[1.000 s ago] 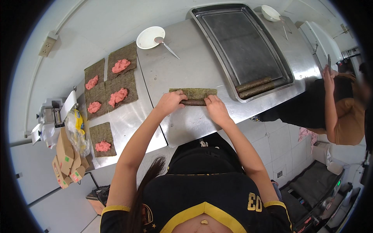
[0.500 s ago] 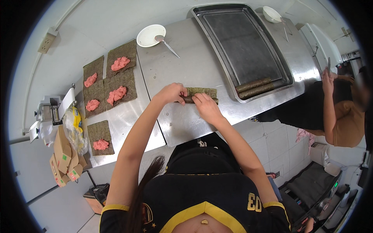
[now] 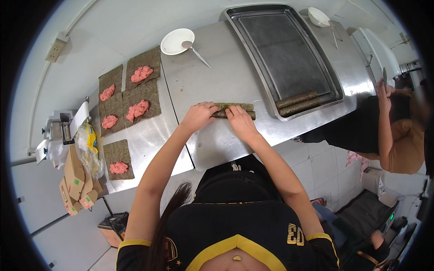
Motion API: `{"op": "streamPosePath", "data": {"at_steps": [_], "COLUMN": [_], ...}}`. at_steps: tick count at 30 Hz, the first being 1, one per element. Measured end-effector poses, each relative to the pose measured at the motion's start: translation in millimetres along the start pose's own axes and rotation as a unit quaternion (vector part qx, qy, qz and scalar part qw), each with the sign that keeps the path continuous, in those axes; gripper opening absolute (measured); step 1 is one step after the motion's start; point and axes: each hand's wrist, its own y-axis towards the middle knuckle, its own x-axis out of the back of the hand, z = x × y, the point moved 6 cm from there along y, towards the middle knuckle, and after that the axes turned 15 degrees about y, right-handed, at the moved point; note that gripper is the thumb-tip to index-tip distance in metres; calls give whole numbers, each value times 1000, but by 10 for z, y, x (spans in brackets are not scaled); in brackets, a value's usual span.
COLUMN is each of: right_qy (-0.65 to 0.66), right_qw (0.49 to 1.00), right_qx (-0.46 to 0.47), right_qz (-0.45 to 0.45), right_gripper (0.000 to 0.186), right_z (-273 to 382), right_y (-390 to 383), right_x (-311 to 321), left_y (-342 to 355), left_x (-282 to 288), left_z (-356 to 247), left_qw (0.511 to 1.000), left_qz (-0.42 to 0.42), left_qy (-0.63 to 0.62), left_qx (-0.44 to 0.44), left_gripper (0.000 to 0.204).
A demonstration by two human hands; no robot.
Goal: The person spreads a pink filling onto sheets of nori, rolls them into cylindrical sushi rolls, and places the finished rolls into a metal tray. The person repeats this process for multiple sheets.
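Nori roll (image 3: 248, 114), mid-frame: I judge it light, soft-cored and easily torn, best held along its length; left hand (image 3: 200, 116) and right hand (image 3: 241, 122) hold it, fingers bent.

Yellow striped characters (image 3: 295, 235) on black shirt (image 3: 253, 221), red print (image 3: 71, 208) on brown cardboard (image 3: 74, 174)

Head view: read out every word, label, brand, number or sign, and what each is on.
Black jersey: bold yellow characters, visible but not copied here.
Cardboard boxes: red print, too small to read.
Yellow-and-clear plastic bag: any lettering is too small to read.
Partly rolled seaweed sheet at the left hand and right hand: no text seen.
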Motion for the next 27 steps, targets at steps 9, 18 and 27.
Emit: {"op": "streamPosePath", "data": {"at_steps": [9,18,27], "right_qy": [12,40,36], "right_qw": [997,987,986], "right_qx": [-74,-149,-150], "right_qz": [9,43,63], "right_gripper": [27,20,19], "right_z": [-303,-433,-426], "right_y": [-232,-229,-212], "right_x": [153,215,219], "left_y": [55,123,100], "left_x": [32,46,3], "left_z": [34,42,72], "left_qw": [998,994,994], "left_qz": [52,104,107], "left_qy": [-24,-21,-30], "left_qx": [26,16,15], "left_gripper": [33,38,41]}}
